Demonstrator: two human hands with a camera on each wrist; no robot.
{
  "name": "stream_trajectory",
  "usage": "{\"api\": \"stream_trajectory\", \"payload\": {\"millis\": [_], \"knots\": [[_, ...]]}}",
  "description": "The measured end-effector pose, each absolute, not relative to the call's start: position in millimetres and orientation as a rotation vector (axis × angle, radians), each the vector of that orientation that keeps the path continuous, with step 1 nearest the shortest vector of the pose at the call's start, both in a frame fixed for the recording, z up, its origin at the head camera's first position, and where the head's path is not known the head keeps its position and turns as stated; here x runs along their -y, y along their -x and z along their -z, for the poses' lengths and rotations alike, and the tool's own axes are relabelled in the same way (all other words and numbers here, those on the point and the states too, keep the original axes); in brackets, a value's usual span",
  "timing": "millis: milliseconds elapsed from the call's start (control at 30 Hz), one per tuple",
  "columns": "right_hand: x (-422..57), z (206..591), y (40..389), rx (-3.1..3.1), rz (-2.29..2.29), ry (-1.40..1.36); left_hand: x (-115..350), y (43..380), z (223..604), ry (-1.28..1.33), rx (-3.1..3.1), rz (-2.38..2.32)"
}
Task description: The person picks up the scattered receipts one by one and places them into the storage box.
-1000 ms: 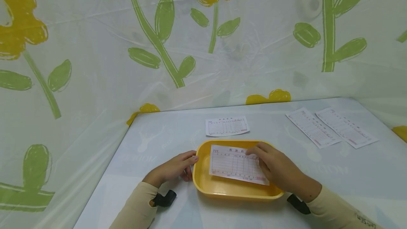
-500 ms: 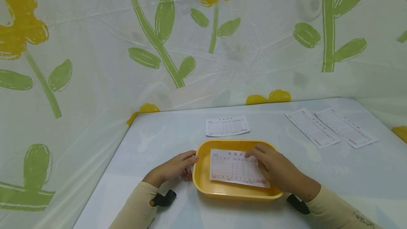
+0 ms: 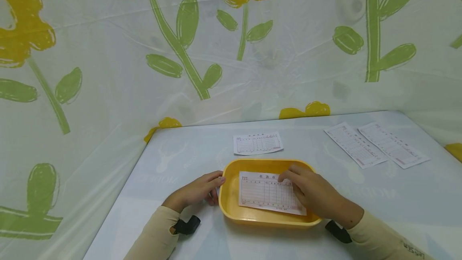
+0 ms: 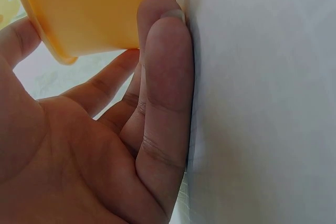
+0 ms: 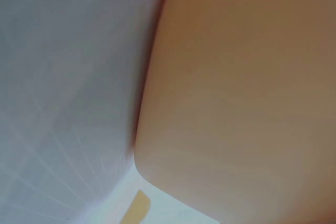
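A yellow plastic tray [image 3: 267, 220] sits on the table in the head view. My left hand [image 3: 196, 189] holds its left end, the thumb at the rim and the other fingers lower down; the left wrist view shows this hand [image 4: 115, 124] against the tray's outer wall [image 4: 94, 9]. Inside the tray's outline is a printed receipt slip [image 3: 265, 193]. My right hand [image 3: 317, 191] pinches the slip's right part, reaching over the tray's right end and hiding that part. The right wrist view shows only the tray's outer wall [image 5: 236, 98] and table, not the hand.
Behind the tray lies another receipt slip [image 3: 257, 143]. Two more slips, a nearer one [image 3: 355, 145] and a farther one [image 3: 393, 145], lie slanted at the table's right. A flower-printed sheet [image 3: 267, 83] hangs along the back edge of the table [image 3: 180, 147].
The slip in my right hand has moved down a little into the tray, mostly during the first half second. My left hand and the tray have stayed in place.
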State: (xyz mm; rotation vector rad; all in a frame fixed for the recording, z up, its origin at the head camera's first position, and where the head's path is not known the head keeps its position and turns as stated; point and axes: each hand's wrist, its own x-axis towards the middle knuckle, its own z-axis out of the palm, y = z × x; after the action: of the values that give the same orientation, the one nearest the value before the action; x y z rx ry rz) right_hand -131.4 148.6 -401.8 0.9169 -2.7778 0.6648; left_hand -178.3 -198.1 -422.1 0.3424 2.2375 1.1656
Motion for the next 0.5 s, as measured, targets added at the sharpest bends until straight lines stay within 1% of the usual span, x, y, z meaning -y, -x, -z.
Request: {"api": "stream_trajectory", "payload": {"millis": [500], "knots": [[-146.6,400.4,131.3,2.85,-0.648,-0.89,197.2,176.6,420.8,-0.363,-2.235,-1.196]]}}
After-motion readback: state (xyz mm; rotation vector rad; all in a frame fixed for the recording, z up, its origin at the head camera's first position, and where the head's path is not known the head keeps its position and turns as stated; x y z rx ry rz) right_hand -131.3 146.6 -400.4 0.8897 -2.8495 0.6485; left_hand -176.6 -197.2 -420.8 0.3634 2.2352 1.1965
